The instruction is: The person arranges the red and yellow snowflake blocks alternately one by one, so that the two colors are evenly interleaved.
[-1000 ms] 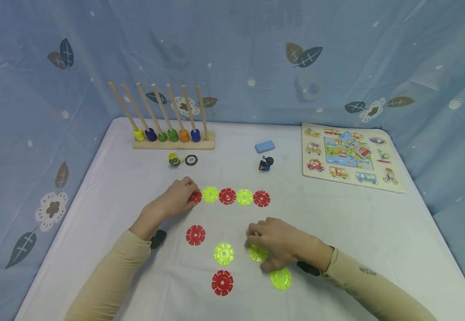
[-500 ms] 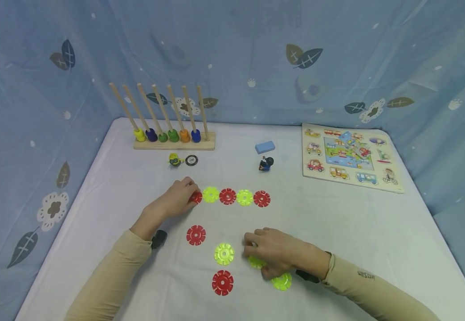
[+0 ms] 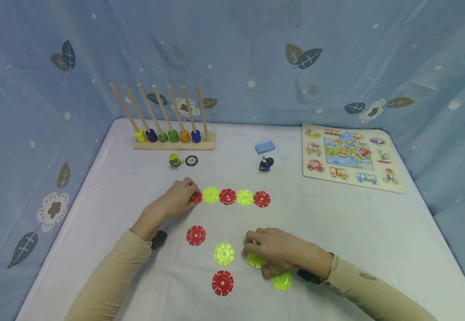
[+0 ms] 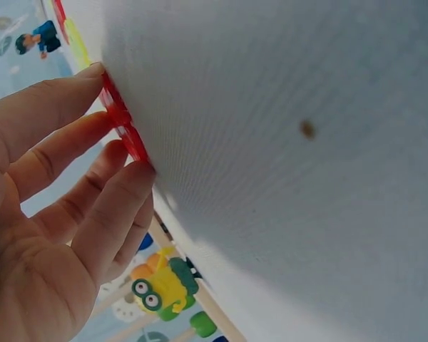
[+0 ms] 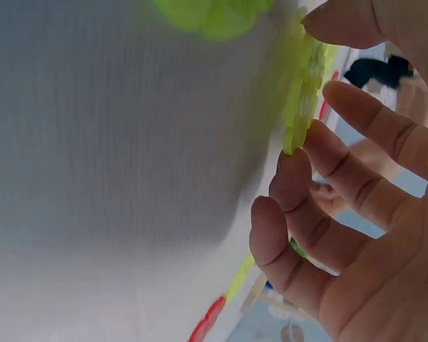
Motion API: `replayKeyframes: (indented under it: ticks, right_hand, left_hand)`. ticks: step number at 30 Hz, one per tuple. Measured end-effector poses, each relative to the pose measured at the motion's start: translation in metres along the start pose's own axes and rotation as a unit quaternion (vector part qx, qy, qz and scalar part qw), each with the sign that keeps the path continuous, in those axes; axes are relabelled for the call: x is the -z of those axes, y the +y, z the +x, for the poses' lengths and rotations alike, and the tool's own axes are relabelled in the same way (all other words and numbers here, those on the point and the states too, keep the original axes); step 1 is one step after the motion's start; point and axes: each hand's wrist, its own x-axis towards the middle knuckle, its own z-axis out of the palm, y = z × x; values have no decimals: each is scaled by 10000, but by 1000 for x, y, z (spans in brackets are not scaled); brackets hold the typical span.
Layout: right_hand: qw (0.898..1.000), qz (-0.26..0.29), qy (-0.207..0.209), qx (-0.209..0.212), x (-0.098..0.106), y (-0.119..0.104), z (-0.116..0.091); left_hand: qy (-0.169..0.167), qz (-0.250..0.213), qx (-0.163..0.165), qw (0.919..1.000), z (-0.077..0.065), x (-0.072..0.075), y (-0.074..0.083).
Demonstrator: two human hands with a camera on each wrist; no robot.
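Note:
My left hand grips a red notched interlocking disc at the left end of a row on the white table. In the left wrist view, thumb and fingertips hold that disc's edges. Rightward in the row follow a yellow-green disc, a red disc, another yellow-green disc and a red disc. Nearer the front, my right hand holds a yellow-green interlocking disc between thumb and fingers, partly hidden from above. Another yellow-green disc lies right by its thumb.
Loose on the table lie a red disc, a yellow-green disc and a red disc. Behind stand a wooden peg rack, a yellow figurine, a black chip, a dark-haired figurine, a blue block and a puzzle board.
My right hand has moved slightly toward the front edge, and the yellow-green disc under it has shifted the same way. The left hand stays in place on the red disc.

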Motion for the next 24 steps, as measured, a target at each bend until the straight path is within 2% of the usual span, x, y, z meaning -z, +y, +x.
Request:
replayKeyframes:
  ticks: [7, 13, 18, 24]
  right_hand:
    - [9978, 173, 417, -478, 8, 21, -10]
    - [9902, 390, 776, -1095, 12, 44, -18]
    - [9816, 510, 841, -1635, 16, 63, -24]
    - [9727, 642, 838, -2066, 15, 84, -26]
  left_hand:
    - [5, -8, 12, 10000, 1, -2, -1]
    - [-11, -28, 11, 10000, 0, -1, -1]
    - [-31, -71, 52, 10000, 0, 0, 0]
    - [-61, -116, 75, 9999, -1, 0, 1]
